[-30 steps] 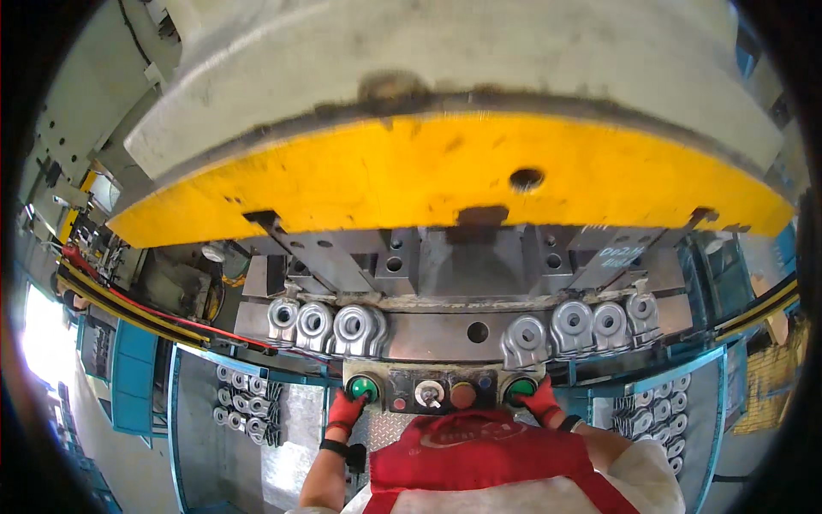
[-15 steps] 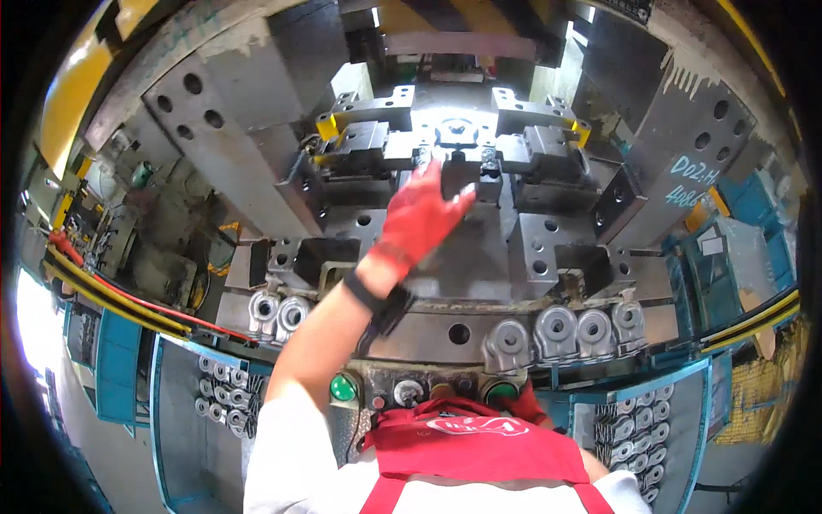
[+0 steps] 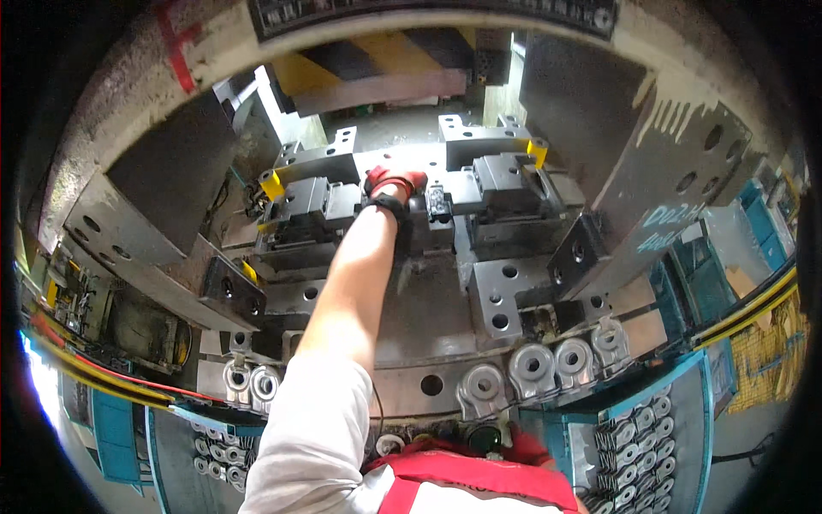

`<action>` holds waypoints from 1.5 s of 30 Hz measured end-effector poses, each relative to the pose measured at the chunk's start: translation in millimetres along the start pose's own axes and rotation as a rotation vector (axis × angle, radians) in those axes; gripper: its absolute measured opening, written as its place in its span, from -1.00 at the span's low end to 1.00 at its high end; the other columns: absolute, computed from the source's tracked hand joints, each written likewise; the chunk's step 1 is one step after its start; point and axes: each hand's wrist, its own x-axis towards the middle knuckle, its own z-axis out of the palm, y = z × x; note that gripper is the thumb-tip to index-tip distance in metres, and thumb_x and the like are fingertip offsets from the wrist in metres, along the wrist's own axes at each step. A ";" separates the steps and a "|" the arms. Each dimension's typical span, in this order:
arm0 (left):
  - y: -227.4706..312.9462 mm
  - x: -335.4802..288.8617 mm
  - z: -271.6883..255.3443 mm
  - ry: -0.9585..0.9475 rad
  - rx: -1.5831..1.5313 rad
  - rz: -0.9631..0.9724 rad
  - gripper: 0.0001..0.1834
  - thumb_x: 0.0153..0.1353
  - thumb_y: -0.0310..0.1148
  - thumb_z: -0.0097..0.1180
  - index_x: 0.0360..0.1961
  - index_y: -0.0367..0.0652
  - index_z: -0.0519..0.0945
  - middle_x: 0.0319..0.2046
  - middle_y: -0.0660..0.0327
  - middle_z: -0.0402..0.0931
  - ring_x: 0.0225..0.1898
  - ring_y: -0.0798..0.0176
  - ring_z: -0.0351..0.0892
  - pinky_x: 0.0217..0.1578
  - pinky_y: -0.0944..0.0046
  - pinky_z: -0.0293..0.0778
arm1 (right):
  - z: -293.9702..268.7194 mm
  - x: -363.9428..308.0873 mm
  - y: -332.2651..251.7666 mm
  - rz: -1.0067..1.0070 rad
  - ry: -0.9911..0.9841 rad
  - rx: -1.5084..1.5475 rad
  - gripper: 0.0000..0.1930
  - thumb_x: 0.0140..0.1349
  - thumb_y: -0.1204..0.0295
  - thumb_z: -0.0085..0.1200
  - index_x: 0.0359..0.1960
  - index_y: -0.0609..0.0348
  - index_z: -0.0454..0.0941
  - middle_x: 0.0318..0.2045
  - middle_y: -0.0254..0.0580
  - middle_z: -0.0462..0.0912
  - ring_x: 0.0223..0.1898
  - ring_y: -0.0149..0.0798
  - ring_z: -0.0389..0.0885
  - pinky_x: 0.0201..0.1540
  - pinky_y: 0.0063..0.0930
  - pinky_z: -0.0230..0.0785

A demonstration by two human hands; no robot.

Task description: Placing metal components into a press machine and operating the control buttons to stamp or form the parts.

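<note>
the left hand (image 3: 396, 180), in a red glove, is showing deep inside the press (image 3: 424, 313); i cannot tell whether its fingers are grasping anything. the right hand (image 3: 529, 447) is resting beside the green button (image 3: 484, 439) at the press's front, its fingers' state unclear. metal parts (image 3: 531, 365) are sitting along the press's front ledge (image 3: 398, 384).

Grey floor (image 3: 738, 424) at right, bright glare (image 3: 40, 377) far left
</note>
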 end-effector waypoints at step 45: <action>-221.7 -428.4 3.9 0.201 -0.311 0.182 -0.45 0.02 -0.31 0.15 0.07 -0.24 0.36 -0.01 -0.10 0.40 0.01 -0.10 0.41 -0.02 0.14 0.37 | -160.7 -53.3 -227.2 -0.780 0.282 0.149 -0.02 -0.15 0.18 0.28 0.30 0.17 -0.04 -0.02 0.13 0.47 0.04 -0.08 0.45 0.08 -0.39 0.25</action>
